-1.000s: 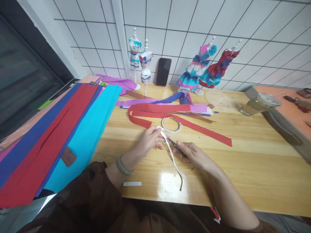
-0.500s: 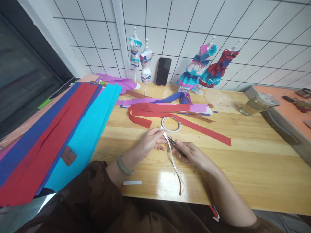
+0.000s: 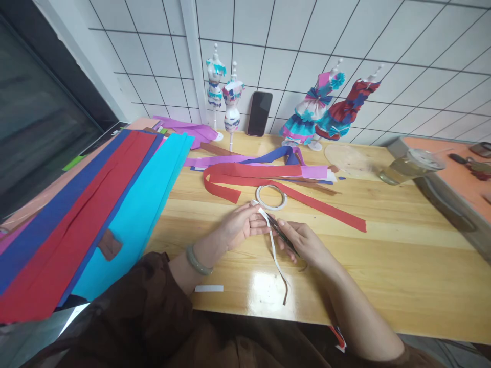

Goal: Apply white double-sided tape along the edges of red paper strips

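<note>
Scissors (image 3: 282, 236) mostly hidden in right hand (image 3: 305, 244), fingers closed round them; blades hard to make out. Left hand (image 3: 240, 225) pinches white strip (image 3: 273, 246) above desk (image 3: 383, 245); strip hangs curling, brown tip. Tape ring (image 3: 271, 197), red ribbon (image 3: 307, 199) just behind. Coloured paper sheets (image 3: 95, 214) left, cut off.

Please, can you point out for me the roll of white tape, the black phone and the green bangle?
roll of white tape (image 3: 271, 197): head view, on the front of the ring's band.
black phone (image 3: 259, 113): head view, middle of its dark screen.
green bangle (image 3: 196, 261): head view, on its band at the wrist.
</note>
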`<state>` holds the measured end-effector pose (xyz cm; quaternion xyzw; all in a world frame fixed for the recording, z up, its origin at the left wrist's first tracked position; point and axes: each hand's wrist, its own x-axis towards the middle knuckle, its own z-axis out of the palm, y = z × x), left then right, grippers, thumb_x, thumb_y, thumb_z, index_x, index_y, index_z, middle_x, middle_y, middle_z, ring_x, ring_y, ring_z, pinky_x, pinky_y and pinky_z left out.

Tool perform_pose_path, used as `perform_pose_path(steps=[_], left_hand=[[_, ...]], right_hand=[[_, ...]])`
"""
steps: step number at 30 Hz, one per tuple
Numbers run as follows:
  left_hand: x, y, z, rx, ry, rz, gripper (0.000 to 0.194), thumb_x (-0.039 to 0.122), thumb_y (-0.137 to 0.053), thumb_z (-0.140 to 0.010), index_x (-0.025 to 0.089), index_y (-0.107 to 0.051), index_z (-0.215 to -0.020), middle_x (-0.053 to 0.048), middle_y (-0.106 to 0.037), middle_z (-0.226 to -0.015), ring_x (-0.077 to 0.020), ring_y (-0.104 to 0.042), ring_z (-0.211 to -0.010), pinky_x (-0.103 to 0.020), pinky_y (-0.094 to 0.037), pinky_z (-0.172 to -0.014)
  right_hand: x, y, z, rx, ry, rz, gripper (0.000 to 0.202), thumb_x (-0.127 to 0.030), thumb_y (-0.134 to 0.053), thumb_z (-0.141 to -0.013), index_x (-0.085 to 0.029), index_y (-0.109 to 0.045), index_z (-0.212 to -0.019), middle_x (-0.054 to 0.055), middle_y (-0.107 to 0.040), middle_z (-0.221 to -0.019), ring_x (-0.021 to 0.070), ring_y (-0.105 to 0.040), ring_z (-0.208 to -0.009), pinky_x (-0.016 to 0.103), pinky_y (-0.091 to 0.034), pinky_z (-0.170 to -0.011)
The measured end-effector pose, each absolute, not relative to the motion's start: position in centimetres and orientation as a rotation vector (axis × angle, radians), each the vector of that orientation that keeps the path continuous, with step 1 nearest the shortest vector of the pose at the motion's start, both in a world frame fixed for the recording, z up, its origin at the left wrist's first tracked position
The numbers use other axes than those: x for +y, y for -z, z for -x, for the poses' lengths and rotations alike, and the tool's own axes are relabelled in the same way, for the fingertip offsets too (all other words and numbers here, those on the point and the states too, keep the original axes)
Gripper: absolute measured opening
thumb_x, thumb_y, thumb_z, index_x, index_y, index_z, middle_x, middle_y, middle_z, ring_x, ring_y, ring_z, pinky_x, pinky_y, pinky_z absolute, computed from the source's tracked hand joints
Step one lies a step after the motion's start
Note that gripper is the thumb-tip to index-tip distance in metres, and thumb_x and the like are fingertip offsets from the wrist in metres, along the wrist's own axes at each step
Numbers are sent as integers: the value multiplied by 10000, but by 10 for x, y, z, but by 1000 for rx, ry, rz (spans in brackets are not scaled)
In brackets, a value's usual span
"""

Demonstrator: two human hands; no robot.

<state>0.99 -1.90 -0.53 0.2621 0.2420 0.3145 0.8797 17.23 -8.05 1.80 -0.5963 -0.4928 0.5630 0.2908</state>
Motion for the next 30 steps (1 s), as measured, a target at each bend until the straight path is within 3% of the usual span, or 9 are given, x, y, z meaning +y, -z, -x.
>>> perform_pose_path(steps=[7, 14, 30], left_hand=[[-21, 3, -14, 534, -607, -533, 191, 288, -497, -824, 146, -511, -952, -104, -639, -891, -156, -631, -780, -300, -492, -739], [-23, 3, -15, 544, -617, -530, 190, 289, -513, -816, 154, -517, -950, -87, -645, -849, -152, -627, -781, -304, -487, -750], [-22, 9, -14, 545, -633, -533, 191, 266, -515, -818, 152, -518, -973, -96, -634, -899, -155, -622, -821, -328, -483, -790]], right_hand=[[-78, -16, -170, -1163, -1482, 1565, 423, -565, -527, -734, -165, -459, -615, -22, -544, -498, 55, -432, -289, 177, -330, -277], [-77, -10, -170, -1216, -1400, 1629, 436, -572, -498, -750, -170, -465, -583, -54, -441, -342, 55, -372, -244, 168, -307, -267], [-78, -15, -168, -1256, -1319, 1650, 440, -559, -486, -765, -179, -452, -547, -53, -423, -379, 47, -329, -277, 180, -241, -295]])
